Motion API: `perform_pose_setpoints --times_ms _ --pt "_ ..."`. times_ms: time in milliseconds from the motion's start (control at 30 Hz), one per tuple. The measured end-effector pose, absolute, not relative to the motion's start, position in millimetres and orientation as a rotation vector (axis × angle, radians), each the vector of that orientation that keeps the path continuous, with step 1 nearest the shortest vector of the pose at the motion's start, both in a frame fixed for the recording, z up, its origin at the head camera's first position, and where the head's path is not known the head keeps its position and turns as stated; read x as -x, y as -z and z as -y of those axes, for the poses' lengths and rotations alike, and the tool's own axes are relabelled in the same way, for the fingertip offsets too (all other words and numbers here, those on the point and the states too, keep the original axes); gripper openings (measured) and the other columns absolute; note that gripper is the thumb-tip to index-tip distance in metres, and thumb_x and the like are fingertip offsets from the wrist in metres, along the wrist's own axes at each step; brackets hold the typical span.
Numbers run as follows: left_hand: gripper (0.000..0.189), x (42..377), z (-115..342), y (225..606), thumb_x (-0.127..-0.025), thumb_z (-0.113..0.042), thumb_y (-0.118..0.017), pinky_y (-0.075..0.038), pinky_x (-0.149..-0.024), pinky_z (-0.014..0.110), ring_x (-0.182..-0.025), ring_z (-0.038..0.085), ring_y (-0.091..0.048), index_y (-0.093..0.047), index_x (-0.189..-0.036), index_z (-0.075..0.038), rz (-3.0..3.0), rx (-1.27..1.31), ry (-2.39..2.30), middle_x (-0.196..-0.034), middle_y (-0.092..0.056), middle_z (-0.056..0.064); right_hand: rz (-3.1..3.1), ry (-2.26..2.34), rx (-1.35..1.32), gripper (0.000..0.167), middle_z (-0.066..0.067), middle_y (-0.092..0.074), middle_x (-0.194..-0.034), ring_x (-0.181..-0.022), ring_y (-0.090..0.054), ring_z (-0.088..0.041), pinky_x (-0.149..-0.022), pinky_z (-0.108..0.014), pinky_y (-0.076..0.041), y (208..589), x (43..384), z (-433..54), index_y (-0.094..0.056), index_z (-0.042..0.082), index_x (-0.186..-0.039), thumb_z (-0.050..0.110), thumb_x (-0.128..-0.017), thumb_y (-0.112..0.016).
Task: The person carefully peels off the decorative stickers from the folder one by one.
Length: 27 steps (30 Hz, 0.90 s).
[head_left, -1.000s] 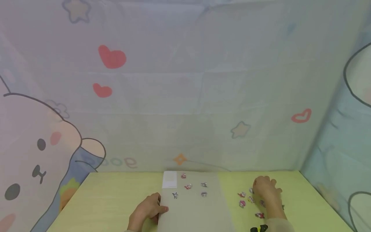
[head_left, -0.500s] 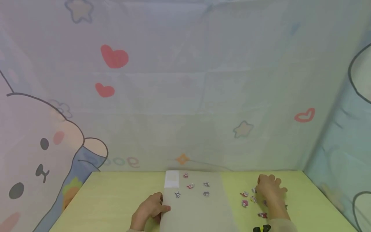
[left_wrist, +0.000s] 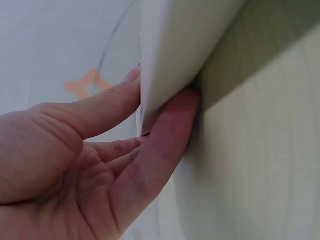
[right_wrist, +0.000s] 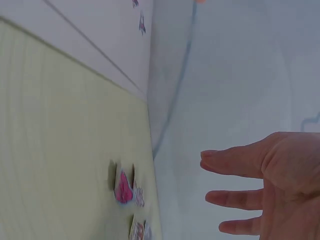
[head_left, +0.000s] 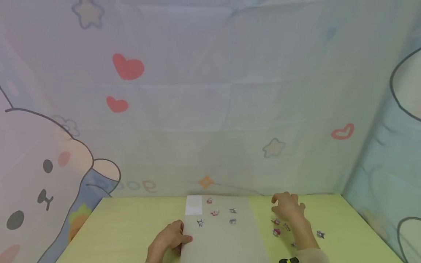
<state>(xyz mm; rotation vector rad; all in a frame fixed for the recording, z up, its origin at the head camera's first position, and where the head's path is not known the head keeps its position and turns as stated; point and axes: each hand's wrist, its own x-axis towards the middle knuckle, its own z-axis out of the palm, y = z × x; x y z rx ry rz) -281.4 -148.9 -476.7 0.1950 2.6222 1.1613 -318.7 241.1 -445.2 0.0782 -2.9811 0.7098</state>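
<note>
We pinch the board (head_left: pixel 223 243) with our left grip (head_left: pixel 169 235); our right grip (head_left: pixel 289 209) is wide.
Small figures (head_left: pixel 276 232) lie on the bench (head_left: pixel 345 219), right of it; lifting one by its edge likely works best.

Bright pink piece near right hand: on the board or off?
Off: head view shows the bright pink piece on the yellow table, with a gap between it and the pale board.

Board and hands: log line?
left hand: grips board edge | right hand: near loose figures, nothing visibly held | board figures: five
</note>
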Motion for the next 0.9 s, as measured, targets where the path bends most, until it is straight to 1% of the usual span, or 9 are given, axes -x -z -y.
perform_pose_setpoints --times_ms 267,500,700,900 --pt "0.024 279 149 476 -0.089 -0.01 -0.072 -0.054 -0.058 0.034 -0.055 0.023 -0.066 -0.052 -0.093 0.001 -2.613 -0.197 -1.174 -0.07 -0.061 0.01 2.934 -0.718 -0.224 0.025 -0.026 -0.054 -0.121 -0.123 -0.033 -0.056 -0.091 -0.08 -0.022 447 314 -210 -0.067 0.005 -0.11 0.012 -0.086 -0.069" --pt "0.024 279 151 476 -0.089 -0.011 -0.072 -0.052 -0.057 0.034 -0.054 0.023 -0.066 -0.05 -0.092 0.0 -2.619 -0.23 -1.199 -0.066 -0.062 0.009 2.902 -0.698 -0.332 0.02 -0.023 -0.057 -0.121 -0.125 -0.034 -0.055 -0.091 -0.082 -0.021 444 311 -186 -0.069 0.007 -0.106 0.014 -0.088 -0.07" --pt "0.024 278 152 479 -0.089 -0.012 -0.072 -0.052 -0.057 0.033 -0.054 0.023 -0.066 -0.051 -0.093 0.0 -2.605 -0.202 -1.184 -0.067 -0.063 0.008 2.924 -0.645 -0.362 0.017 -0.022 -0.058 -0.121 -0.124 -0.036 -0.053 -0.091 -0.08 -0.025 447 308 -173 -0.07 0.01 -0.104 0.014 -0.087 -0.071" --pt "0.026 280 151 477 -0.09 -0.014 -0.072 -0.052 -0.062 0.035 -0.054 0.023 -0.066 -0.052 -0.096 0.0 -2.624 -0.217 -1.161 -0.069 -0.063 0.007 2.925 -0.685 -0.418 0.015 -0.016 -0.058 -0.119 -0.127 -0.035 -0.05 -0.096 -0.078 -0.019 448 304 -161 -0.069 0.012 -0.103 0.013 -0.088 -0.07"
